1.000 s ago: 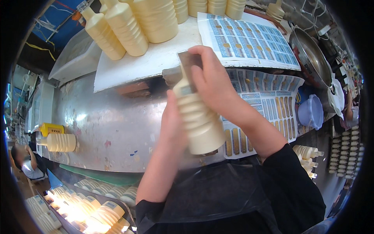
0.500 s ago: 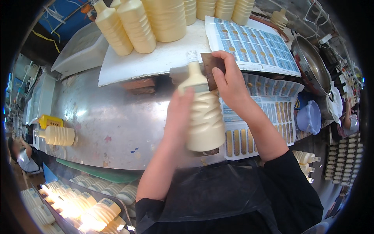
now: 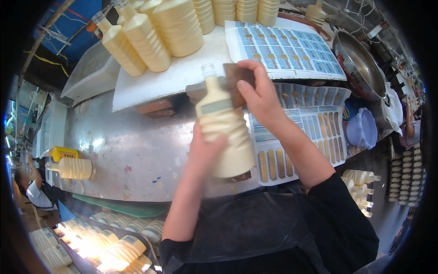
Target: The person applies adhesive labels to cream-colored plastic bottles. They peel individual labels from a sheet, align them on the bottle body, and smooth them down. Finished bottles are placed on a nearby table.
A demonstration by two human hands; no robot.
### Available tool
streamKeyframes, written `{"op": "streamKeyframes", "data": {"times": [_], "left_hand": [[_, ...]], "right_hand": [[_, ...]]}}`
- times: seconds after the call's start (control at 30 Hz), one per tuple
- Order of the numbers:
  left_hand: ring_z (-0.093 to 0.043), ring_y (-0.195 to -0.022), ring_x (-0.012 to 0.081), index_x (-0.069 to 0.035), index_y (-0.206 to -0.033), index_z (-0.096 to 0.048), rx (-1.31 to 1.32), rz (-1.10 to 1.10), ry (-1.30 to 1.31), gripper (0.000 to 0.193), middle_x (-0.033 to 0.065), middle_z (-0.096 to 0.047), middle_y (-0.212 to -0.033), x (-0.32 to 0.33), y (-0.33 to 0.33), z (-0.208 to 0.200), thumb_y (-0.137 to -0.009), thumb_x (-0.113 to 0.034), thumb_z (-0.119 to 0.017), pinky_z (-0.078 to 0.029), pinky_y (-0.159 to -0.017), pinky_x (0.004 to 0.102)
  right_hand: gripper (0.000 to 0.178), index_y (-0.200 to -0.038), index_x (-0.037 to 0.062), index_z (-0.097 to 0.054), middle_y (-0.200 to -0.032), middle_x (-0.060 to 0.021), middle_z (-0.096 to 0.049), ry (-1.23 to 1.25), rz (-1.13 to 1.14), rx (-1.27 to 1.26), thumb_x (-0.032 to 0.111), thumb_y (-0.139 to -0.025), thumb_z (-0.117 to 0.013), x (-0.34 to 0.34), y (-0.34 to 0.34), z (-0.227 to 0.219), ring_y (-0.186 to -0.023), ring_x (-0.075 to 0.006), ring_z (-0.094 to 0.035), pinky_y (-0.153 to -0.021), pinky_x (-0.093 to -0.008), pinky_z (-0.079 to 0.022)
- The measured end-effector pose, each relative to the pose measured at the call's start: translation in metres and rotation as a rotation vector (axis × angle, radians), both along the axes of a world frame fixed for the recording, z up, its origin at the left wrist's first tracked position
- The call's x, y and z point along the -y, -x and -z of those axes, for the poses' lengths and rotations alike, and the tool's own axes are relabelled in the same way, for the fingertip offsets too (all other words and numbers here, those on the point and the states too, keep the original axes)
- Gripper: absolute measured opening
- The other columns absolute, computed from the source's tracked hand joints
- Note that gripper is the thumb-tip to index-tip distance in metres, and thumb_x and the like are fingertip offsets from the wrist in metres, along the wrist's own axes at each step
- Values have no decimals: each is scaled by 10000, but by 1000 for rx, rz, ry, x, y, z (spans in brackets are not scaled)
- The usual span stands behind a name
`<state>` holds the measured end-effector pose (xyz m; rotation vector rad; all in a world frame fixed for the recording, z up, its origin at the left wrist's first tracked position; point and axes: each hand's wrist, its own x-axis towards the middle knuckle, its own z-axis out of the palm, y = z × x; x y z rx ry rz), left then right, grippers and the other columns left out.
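A cream ribbed bottle (image 3: 235,157) with a clear threaded neck lies tilted in front of me, its neck pointing away. A pale blue-grey label strip (image 3: 216,107) sits across its shoulder. My left hand (image 3: 205,148), slightly blurred, holds the body from the left, thumb over the front. My right hand (image 3: 262,93) pinches a flat dark brown scraper (image 3: 233,75) between thumb and fingers. The scraper's edge is beside the bottle's shoulder, by the right end of the strip; whether it touches cannot be seen. Dark blocks (image 3: 196,92) show behind the neck.
Sheets of blue and gold labels (image 3: 292,55) lie on the white board and below it (image 3: 326,130). Several cream bottles (image 3: 178,29) stand at the back. Another bottle (image 3: 75,168) lies left by a yellow container (image 3: 61,153). A purple bucket (image 3: 362,128) and a metal pan (image 3: 362,64) are right.
My left hand has slid down the bottle, away from the shoulder, so the label strip shows more fully. The right hand still holds the scraper by the shoulder. The whole view has shifted slightly.
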<state>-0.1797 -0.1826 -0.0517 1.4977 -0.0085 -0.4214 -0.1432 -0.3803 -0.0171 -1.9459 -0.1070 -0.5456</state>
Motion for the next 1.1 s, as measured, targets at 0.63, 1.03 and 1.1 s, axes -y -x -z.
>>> {"op": "streamKeyframes", "data": {"times": [0.63, 1.03, 1.1], "left_hand": [[-549, -1308, 420, -77, -1609, -261, 329, -64, -472, 985, 244, -540, -1443, 19, 14, -24, -802, -286, -786, -450, -1060, 492], [-561, -1243, 379, -12, -1597, -283, 492, -29, -272, 931, 266, -551, -1365, 4, 14, 12, -807, -264, -707, -433, -1079, 464], [-549, -1267, 385, -1, -1598, -265, 400, -69, -264, 936, 277, -539, -1389, 1, 21, 12, -809, -253, -702, -419, -1097, 466]], "right_hand": [[220, -1210, -2, -472, -1175, -265, -527, 397, -19, -132, 120, -1034, -422, -65, -6, -38, -1069, -459, -564, -921, -515, -471], [386, -1345, 34, -475, -1254, -192, -577, 63, 158, -1, 34, -970, -567, 13, 8, 40, -1164, -320, -602, -1020, -396, -470], [432, -1362, 25, -469, -1254, -177, -593, 46, 203, 48, 18, -953, -606, 14, 13, 38, -1163, -280, -614, -1012, -384, -481]]}}
